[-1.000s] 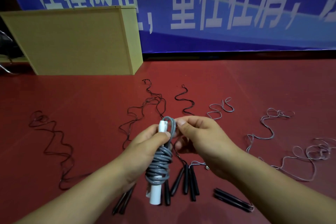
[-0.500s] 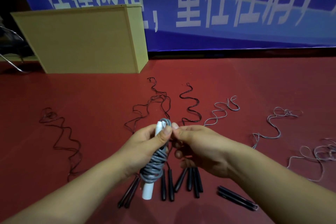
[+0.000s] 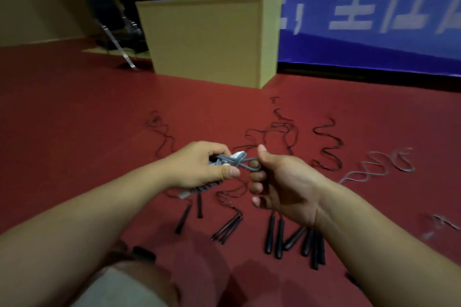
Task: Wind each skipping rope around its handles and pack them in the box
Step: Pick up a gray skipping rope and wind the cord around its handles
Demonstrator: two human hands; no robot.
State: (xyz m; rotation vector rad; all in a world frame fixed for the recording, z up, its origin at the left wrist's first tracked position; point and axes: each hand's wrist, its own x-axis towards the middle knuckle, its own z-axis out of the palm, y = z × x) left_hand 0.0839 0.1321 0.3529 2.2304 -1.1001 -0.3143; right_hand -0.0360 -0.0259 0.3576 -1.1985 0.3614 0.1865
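Observation:
My left hand (image 3: 203, 164) grips a bundle of white handles wound with grey rope (image 3: 225, 161), now lying almost level. A loose grey loop (image 3: 249, 166) sticks out of the bundle to the right, and my right hand (image 3: 277, 179) hooks a curled finger through it beside the raised thumb. The tan cardboard box (image 3: 212, 37) stands on the red floor beyond my hands. Several black-handled ropes (image 3: 294, 239) lie unwound on the floor below and behind my hands. A grey rope (image 3: 379, 162) trails at the right.
A blue banner with white characters (image 3: 349, 7) covers the back wall. A dark chair with metal legs (image 3: 117, 30) stands left of the box. My knee (image 3: 139, 284) shows at the bottom edge. Thin black cords (image 3: 159, 132) snake across the floor.
The view has swung left and down. The bundle tipped from upright to nearly level, and my right hand shifted from pinching the rope end at the top to pulling a loop sideways.

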